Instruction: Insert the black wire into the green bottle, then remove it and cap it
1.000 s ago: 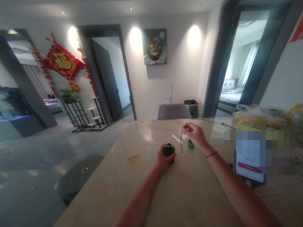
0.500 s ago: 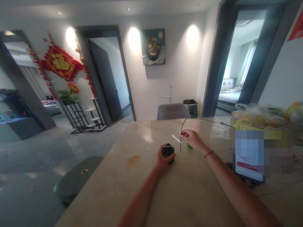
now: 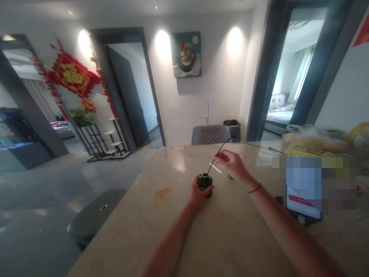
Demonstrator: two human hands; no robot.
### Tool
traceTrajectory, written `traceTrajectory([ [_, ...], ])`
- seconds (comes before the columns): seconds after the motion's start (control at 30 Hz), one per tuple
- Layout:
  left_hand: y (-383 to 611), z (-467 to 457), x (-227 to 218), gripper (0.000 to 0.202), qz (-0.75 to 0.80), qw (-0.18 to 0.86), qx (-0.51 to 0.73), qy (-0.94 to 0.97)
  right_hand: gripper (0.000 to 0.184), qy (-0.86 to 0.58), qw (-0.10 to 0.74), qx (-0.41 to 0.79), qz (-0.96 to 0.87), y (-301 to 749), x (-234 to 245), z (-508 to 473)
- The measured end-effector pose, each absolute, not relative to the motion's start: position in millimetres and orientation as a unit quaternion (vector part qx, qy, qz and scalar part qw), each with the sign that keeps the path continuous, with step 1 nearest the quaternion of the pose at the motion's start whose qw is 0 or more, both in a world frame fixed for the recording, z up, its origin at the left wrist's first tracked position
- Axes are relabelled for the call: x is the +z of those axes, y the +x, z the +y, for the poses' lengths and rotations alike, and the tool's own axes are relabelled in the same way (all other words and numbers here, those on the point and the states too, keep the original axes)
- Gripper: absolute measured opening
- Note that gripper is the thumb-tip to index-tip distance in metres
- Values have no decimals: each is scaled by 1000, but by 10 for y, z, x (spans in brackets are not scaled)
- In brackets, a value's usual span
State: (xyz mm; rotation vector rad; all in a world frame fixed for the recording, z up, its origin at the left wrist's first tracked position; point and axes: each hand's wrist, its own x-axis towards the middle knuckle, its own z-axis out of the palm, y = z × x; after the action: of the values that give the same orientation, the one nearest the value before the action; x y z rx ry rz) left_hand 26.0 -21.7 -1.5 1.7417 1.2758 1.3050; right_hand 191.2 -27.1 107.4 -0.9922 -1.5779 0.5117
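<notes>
A small dark green vase [image 3: 205, 184] stands on the beige marble table [image 3: 178, 227]. My left hand [image 3: 197, 194] is wrapped round its near side. My right hand [image 3: 234, 164] pinches a thin dark stem [image 3: 219, 151] above and to the right of the vase. The stem slants down to the left, and its lower tip sits at the vase's mouth. A small green object [image 3: 230, 177] lies on the table, mostly hidden behind my right hand.
A grey padded chair [image 3: 211, 135] stands at the table's far end. Plastic bags and packets [image 3: 319, 140] crowd the table's right side, next to a phone [image 3: 302, 206]. A round dark stool [image 3: 96, 219] sits on the floor to the left.
My right hand has swung the stem from hanging upright beside the vase to slanting, with its lower tip now at the vase's mouth. My left hand has kept hold of the vase.
</notes>
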Motion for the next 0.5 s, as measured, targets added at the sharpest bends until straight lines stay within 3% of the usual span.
traceTrajectory([
  [0.37,266,-233,29,59,488,305,490,655,24,-536,339,203,-746,1917,731,-84],
  [0.5,259,-222,5,61,488,304,487,657,26,-633,257,116,-721,1943,505,-3],
])
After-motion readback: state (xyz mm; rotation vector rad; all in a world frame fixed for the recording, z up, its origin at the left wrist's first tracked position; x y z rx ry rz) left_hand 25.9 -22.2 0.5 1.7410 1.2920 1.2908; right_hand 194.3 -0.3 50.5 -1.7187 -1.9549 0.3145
